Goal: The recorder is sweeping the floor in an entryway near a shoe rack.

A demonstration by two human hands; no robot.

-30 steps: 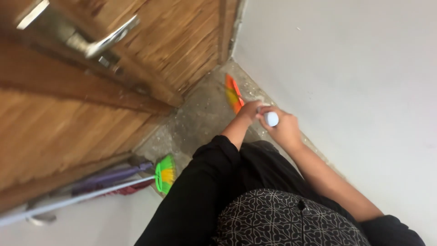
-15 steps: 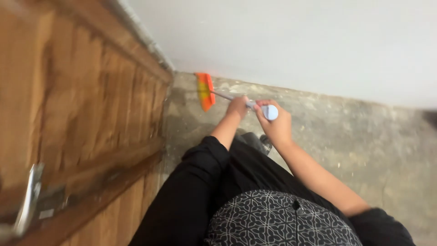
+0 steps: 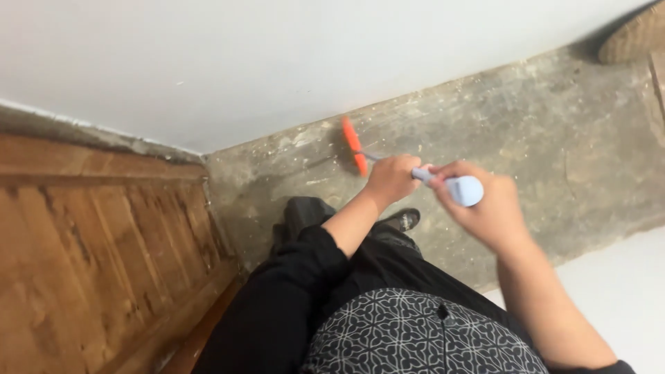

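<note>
I hold a broom with a pale blue handle [image 3: 463,188] and an orange head [image 3: 354,145]. My left hand [image 3: 391,178] grips the handle lower down, with a black sleeve behind it. My right hand [image 3: 485,208] is closed around the handle's top end. The orange head rests on the grey concrete floor [image 3: 499,111] near the foot of the white wall [image 3: 277,62]. Dust and small bits of debris lie along the wall's base.
A brown wooden door [image 3: 90,256] stands at the left. My dark shoe [image 3: 402,220] is on the floor below the hands. A woven basket-like object [image 3: 634,38] sits at the top right corner. A pale surface [image 3: 616,291] shows at the lower right.
The view has turned, so the door sits further left and more floor shows. The broom head has swept along the floor near the wall. Both hands keep their hold.
</note>
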